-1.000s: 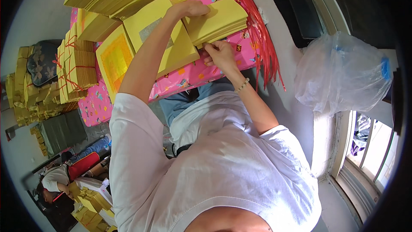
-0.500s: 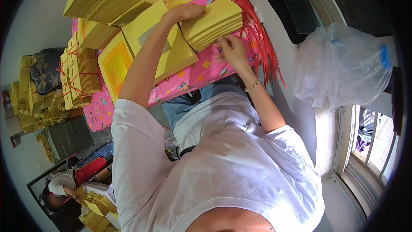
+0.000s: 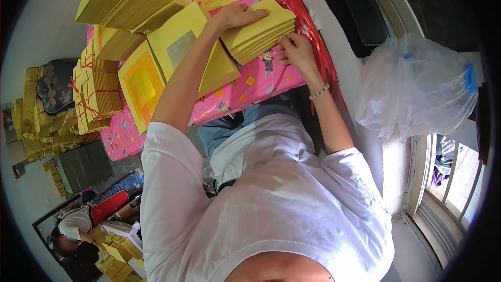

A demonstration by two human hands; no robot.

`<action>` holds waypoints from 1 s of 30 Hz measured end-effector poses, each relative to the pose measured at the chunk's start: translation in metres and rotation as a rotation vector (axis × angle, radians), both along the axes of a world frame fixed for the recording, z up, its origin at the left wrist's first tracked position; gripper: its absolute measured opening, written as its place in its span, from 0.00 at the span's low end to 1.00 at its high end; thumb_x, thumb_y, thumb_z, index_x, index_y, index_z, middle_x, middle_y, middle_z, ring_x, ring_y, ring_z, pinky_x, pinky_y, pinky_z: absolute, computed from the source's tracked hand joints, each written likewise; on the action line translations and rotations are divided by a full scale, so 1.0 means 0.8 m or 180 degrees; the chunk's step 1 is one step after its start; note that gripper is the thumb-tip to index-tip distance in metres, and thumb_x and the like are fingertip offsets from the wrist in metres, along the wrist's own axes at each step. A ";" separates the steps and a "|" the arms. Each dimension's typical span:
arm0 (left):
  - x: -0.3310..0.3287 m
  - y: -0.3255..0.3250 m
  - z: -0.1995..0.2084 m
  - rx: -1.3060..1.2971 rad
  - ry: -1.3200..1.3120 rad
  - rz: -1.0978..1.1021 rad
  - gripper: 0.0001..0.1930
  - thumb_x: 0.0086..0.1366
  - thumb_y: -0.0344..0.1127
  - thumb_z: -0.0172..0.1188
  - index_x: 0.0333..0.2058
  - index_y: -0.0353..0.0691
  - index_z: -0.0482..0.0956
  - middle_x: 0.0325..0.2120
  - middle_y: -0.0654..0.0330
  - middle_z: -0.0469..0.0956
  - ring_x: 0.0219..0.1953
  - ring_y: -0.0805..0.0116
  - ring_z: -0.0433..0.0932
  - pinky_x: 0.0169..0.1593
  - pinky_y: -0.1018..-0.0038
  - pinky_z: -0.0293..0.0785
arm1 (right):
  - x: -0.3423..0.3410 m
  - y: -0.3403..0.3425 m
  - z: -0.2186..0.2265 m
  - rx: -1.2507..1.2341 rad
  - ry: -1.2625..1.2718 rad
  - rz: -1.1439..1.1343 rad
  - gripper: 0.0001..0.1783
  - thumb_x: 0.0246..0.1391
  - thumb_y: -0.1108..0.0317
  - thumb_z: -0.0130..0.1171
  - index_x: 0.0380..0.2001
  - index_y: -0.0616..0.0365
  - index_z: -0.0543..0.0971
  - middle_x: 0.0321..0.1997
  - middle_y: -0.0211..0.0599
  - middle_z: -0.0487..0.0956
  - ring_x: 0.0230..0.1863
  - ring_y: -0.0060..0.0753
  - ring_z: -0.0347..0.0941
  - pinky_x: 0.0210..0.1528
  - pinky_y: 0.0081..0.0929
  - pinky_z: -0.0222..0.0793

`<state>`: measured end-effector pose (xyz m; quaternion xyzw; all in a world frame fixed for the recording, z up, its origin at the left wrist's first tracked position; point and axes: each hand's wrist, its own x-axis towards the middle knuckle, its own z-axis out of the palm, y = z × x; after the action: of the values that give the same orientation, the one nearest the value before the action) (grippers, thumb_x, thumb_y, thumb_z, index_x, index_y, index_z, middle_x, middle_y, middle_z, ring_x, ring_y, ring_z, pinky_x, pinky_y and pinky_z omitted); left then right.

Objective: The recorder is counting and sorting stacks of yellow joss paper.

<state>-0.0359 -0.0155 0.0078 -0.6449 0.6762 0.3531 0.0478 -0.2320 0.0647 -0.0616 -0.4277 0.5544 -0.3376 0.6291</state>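
A thick stack of yellow paper sheets, fanned into several layers at its near edge, lies at the right side of the table. Across its top my left hand rests flat with the fingers stretched toward the right. At the stack's right near corner, my right hand has thumb and curled fingertips closed on the layered edge. Just left of it lies a wide yellow paper stack with a silver square, partly covered by my left forearm. Beside that is yellow paper with an orange-gold square.
A pink patterned cover spreads over the table. Red plastic strips hang over its right edge. Taller yellow stacks stand at the far left, with red-tied bundles nearer. Clear plastic bags hang at right. Another person handles yellow paper at lower left.
My right hand has moved slightly right and up, and its fingertips now meet the stack's corner. My left hand has slid a little right on top of the stack.
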 end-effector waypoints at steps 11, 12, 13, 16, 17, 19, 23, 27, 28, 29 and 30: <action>0.002 0.006 -0.027 -0.0538 -0.0012 0.0080 0.57 0.47 0.81 0.43 0.56 0.26 0.64 0.50 0.38 0.71 0.55 0.48 0.70 0.56 0.60 0.66 | -0.003 0.019 0.010 -0.1741 0.1144 -0.0435 0.08 0.57 0.66 0.55 0.33 0.61 0.74 0.29 0.40 0.77 0.29 0.34 0.76 0.29 0.32 0.71; 0.005 0.006 -0.028 -0.0537 0.0038 0.0110 0.58 0.48 0.81 0.43 0.57 0.26 0.62 0.51 0.37 0.70 0.56 0.47 0.69 0.57 0.59 0.66 | 0.000 0.021 0.020 -0.1773 0.1129 -0.0401 0.08 0.57 0.66 0.55 0.33 0.61 0.74 0.29 0.40 0.77 0.29 0.34 0.76 0.29 0.32 0.71; 0.006 0.007 -0.028 -0.0554 0.0038 0.0142 0.58 0.48 0.81 0.43 0.57 0.26 0.62 0.51 0.37 0.70 0.56 0.47 0.69 0.57 0.59 0.66 | 0.003 0.025 0.040 -0.2423 0.1476 -0.0486 0.07 0.56 0.67 0.56 0.34 0.60 0.74 0.33 0.41 0.76 0.34 0.38 0.74 0.35 0.34 0.69; 0.001 0.007 -0.031 -0.0576 -0.0054 0.0047 0.58 0.48 0.80 0.43 0.58 0.26 0.61 0.53 0.36 0.67 0.57 0.46 0.68 0.57 0.59 0.65 | 0.009 0.019 0.068 -0.3539 0.2012 -0.0480 0.08 0.54 0.68 0.57 0.38 0.55 0.76 0.41 0.40 0.72 0.45 0.43 0.67 0.47 0.39 0.63; -0.001 0.007 -0.034 -0.0570 -0.0041 0.0064 0.57 0.49 0.80 0.43 0.57 0.27 0.62 0.53 0.36 0.67 0.57 0.44 0.68 0.57 0.59 0.65 | 0.014 0.016 0.069 -0.3841 0.2081 -0.0255 0.08 0.54 0.67 0.57 0.38 0.55 0.77 0.40 0.38 0.72 0.44 0.42 0.68 0.47 0.38 0.62; 0.005 0.007 -0.049 -0.0591 -0.0013 0.0086 0.56 0.50 0.79 0.43 0.57 0.27 0.62 0.54 0.35 0.66 0.57 0.43 0.67 0.57 0.59 0.65 | 0.029 0.021 0.071 -0.3989 0.2172 0.0207 0.08 0.53 0.66 0.57 0.36 0.53 0.78 0.39 0.36 0.73 0.45 0.40 0.68 0.50 0.39 0.59; 0.001 0.018 -0.064 -0.0990 -0.0221 -0.0110 0.54 0.51 0.79 0.43 0.58 0.30 0.61 0.52 0.37 0.67 0.58 0.41 0.65 0.57 0.54 0.64 | 0.039 0.021 0.029 -0.3994 0.2322 0.0526 0.07 0.52 0.65 0.58 0.35 0.52 0.78 0.40 0.35 0.72 0.47 0.40 0.67 0.54 0.42 0.54; 0.008 0.021 -0.080 -0.1289 -0.0636 -0.0232 0.52 0.52 0.79 0.42 0.58 0.32 0.60 0.51 0.38 0.66 0.57 0.42 0.65 0.56 0.51 0.63 | 0.044 0.028 0.017 -0.3929 0.2136 0.0428 0.07 0.52 0.62 0.58 0.33 0.51 0.78 0.41 0.34 0.71 0.48 0.40 0.66 0.58 0.47 0.52; 0.006 0.023 -0.078 -0.1281 -0.0635 -0.0221 0.52 0.52 0.79 0.42 0.58 0.32 0.60 0.51 0.38 0.66 0.57 0.42 0.65 0.56 0.51 0.63 | 0.043 0.028 0.016 -0.3954 0.2123 0.0373 0.07 0.51 0.64 0.59 0.33 0.52 0.79 0.41 0.35 0.71 0.48 0.40 0.66 0.58 0.46 0.53; 0.002 0.023 -0.076 -0.1337 -0.0617 -0.0201 0.52 0.52 0.79 0.42 0.57 0.32 0.61 0.51 0.39 0.66 0.56 0.42 0.65 0.55 0.52 0.63 | 0.041 0.028 0.014 -0.3980 0.2108 0.0321 0.07 0.51 0.65 0.59 0.34 0.52 0.79 0.41 0.35 0.72 0.47 0.40 0.67 0.58 0.45 0.54; -0.002 0.025 -0.075 -0.1394 -0.0600 -0.0177 0.52 0.52 0.79 0.42 0.57 0.32 0.62 0.51 0.39 0.67 0.55 0.42 0.66 0.55 0.52 0.64 | 0.040 0.028 0.012 -0.3982 0.2098 0.0341 0.07 0.51 0.65 0.59 0.34 0.52 0.79 0.41 0.35 0.72 0.47 0.40 0.67 0.58 0.45 0.54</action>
<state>-0.0372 0.0042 -0.0518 -0.6511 0.7467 0.1347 -0.0206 -0.2000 0.0869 -0.0520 -0.8154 0.3962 -0.4143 0.0806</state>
